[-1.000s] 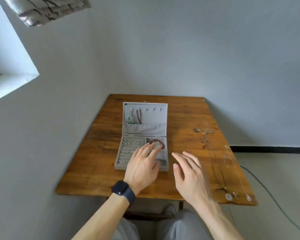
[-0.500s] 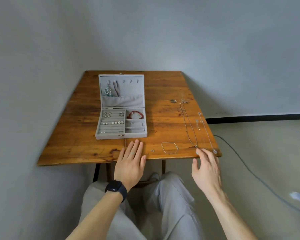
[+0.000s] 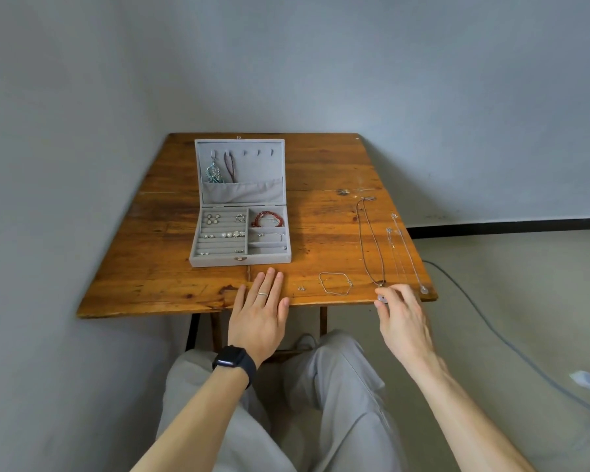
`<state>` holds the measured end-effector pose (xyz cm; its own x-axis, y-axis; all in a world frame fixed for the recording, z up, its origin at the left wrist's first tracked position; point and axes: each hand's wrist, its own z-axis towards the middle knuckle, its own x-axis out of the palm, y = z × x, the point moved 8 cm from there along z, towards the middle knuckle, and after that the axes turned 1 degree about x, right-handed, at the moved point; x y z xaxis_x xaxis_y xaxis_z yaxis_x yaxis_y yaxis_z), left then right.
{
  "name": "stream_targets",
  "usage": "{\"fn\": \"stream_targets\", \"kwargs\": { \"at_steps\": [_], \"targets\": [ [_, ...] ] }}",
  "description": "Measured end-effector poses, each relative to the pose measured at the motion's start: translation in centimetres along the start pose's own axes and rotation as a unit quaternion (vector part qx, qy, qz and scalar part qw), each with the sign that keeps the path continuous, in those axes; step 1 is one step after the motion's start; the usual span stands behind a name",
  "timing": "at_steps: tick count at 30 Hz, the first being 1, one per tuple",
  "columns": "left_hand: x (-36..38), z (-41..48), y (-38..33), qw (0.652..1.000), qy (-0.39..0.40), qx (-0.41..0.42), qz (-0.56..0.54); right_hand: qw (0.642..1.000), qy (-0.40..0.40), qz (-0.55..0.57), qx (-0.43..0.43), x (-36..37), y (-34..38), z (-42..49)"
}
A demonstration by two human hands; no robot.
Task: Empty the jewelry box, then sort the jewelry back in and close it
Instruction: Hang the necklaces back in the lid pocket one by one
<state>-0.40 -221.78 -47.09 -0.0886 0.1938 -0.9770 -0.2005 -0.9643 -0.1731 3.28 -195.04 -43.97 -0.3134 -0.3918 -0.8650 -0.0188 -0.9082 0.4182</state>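
The open grey felt-lined jewelry box (image 3: 269,259) sits on the worn brown wooden table (image 3: 321,212), its lid upright, with a red bead bracelet (image 3: 268,218) in its back right compartment. Just in front of the box, the left hand (image 3: 260,315) lies flat on the table edge, fingers straight and pressed together. Well to the right of the box, the right hand (image 3: 402,318) pinches the pale round pendant (image 3: 383,299) of a long dark cord necklace (image 3: 372,240) between thumb and forefinger, beside a thin silver chain bracelet (image 3: 336,283).
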Motion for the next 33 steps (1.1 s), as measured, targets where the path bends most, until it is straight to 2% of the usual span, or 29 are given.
{"fn": "stream_targets", "kwargs": {
  "at_steps": [6, 8, 11, 13, 15, 18, 21, 23, 27, 30, 33],
  "targets": [
    [-0.6, 0.2, -0.1, 0.999, 0.016, -0.006, -0.027, 0.999, 0.012, 0.031, -0.012, -0.5, 0.2, 0.3],
    [-1.9, 0.6, -0.5, 0.997, 0.011, -0.018, -0.076, 0.998, -0.012, 0.054, -0.017, -1.5, 0.3, 0.6],
    [-5.2, 1.4, -3.8, 0.988, -0.027, 0.028, -0.147, 0.992, -0.055, 0.112, -0.007, -3.5, 0.2, 1.7],
    [-5.5, 3.0, -7.0, 0.974, 0.044, 0.025, -0.219, 0.985, -0.070, 0.157, 0.006, -4.7, 0.3, 2.6],
    [-4.4, 4.7, -10.5, 0.934, 0.173, -0.025, -0.311, 0.978, -0.079, 0.193, 0.022, -5.8, 0.3, 3.2],
    [-2.9, 6.2, -14.7, 0.832, 0.295, -0.126, -0.453, 0.969, -0.081, 0.231, 0.046, -6.9, 0.2, 3.4],
    [-1.5, 7.3, -16.7, 0.726, 0.328, -0.216, -0.565, 0.965, -0.077, 0.243, 0.057, -7.4, -0.1, 2.4],
    [-1.0, 8.1, -17.4, 0.677, 0.314, -0.242, -0.620, 0.963, -0.074, 0.249, 0.066, -7.4, -0.7, 1.3],
    [-0.8, 9.4, -18.0, 0.634, 0.307, -0.251, -0.664, 0.955, -0.070, 0.274, 0.091, -6.9, -2.0, -0.3],
    [-1.4, 10.5, -17.5, 0.636, 0.287, -0.255, -0.670, 0.939, -0.083, 0.313, 0.112, -6.5, -3.0, -1.3],
    [-2.7, 12.2, -16.4, 0.641, 0.254, -0.254, -0.679, 0.901, -0.103, 0.390, 0.158, -5.7, -4.3, -2.1]
  ]
}}
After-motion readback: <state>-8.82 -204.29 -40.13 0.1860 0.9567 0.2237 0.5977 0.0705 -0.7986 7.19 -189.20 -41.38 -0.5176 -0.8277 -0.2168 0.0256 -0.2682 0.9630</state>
